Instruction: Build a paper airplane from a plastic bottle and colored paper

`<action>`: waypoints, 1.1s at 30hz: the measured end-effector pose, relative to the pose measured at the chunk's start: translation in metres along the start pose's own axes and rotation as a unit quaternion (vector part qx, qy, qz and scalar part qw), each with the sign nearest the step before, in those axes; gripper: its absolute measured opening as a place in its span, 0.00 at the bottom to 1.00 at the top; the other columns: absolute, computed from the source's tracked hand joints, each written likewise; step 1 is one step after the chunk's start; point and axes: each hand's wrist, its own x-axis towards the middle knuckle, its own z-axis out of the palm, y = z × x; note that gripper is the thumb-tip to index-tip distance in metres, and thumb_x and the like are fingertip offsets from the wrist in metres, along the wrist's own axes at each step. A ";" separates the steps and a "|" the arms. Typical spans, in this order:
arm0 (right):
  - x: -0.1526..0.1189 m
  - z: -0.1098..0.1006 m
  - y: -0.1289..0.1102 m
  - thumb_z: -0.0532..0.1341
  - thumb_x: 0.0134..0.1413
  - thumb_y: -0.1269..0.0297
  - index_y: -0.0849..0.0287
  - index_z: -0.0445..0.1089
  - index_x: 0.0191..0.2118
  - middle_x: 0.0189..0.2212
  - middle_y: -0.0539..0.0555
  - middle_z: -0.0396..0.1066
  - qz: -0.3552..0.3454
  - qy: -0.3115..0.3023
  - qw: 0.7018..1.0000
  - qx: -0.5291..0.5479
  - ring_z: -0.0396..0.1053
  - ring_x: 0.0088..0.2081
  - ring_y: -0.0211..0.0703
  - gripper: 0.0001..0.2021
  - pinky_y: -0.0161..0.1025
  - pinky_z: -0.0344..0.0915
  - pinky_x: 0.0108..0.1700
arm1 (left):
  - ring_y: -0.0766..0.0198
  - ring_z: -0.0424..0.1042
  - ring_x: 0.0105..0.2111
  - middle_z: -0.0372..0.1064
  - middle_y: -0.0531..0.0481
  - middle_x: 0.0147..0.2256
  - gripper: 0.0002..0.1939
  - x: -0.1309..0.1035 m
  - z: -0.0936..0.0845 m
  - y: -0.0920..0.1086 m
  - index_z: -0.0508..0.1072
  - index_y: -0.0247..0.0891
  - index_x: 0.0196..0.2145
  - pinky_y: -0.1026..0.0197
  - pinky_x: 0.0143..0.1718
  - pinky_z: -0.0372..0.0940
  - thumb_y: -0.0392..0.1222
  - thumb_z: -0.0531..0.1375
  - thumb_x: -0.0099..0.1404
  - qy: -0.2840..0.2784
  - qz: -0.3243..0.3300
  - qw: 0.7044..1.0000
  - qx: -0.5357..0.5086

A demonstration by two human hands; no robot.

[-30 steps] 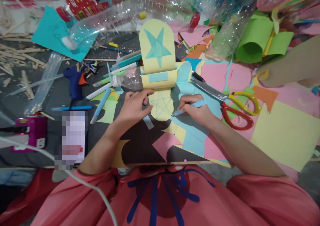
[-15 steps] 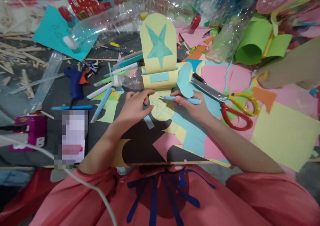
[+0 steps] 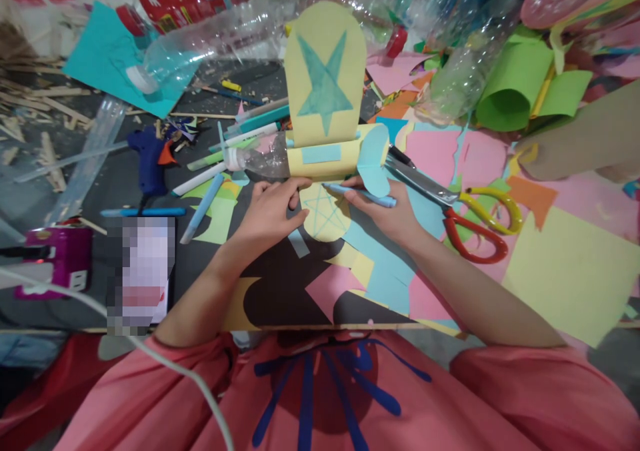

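Observation:
A clear bottle (image 3: 265, 154) lies on its side, wrapped in yellow paper (image 3: 345, 163) and fitted with a light-blue paper piece (image 3: 374, 161) at its right end. A rounded yellow paper flap (image 3: 300, 44) bearing a filled blue-green star rises behind it. Toward me extends another yellow flap (image 3: 325, 221) with a star drawn in blue outline. My left hand (image 3: 267, 211) rests at this flap's left edge, index finger stretched and thumb apart. In my right hand (image 3: 387, 214) is a light-blue marker (image 3: 384, 200), its tip at the flap's upper part, near the bottle.
Red-and-yellow-handled scissors (image 3: 455, 201) lie to the right among paper scraps. On the left are a blue glue gun (image 3: 147, 161), a phone (image 3: 147, 271) and a purple power box (image 3: 57, 258) with a white cable. Several markers (image 3: 203, 208) lie beside the bottle; plastic bottles (image 3: 215, 38) crowd the back.
The marker tip has shifted slightly up the near flap toward the bottle. The far flap with the filled star stands a little higher. My left hand has stayed in place.

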 end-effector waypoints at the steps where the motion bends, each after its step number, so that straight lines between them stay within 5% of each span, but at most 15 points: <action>1: 0.000 0.000 0.000 0.69 0.47 0.55 0.58 0.79 0.32 0.31 0.53 0.79 -0.001 -0.001 1.000 -0.002 0.75 0.34 0.45 0.11 0.44 0.71 0.39 | 0.61 0.66 0.36 0.62 0.55 0.31 0.21 0.000 0.000 -0.001 0.68 0.40 0.54 0.53 0.50 0.51 0.40 0.58 0.63 0.001 0.001 1.000 0.000; 33: -0.003 -0.003 -0.005 0.68 0.49 0.51 0.58 0.79 0.32 0.30 0.54 0.78 0.019 -0.069 0.997 0.000 0.73 0.33 0.43 0.14 0.42 0.70 0.36 | 0.61 0.66 0.35 0.62 0.55 0.31 0.21 0.000 -0.001 -0.001 0.68 0.41 0.54 0.52 0.51 0.53 0.41 0.57 0.63 0.002 0.005 1.000 -0.002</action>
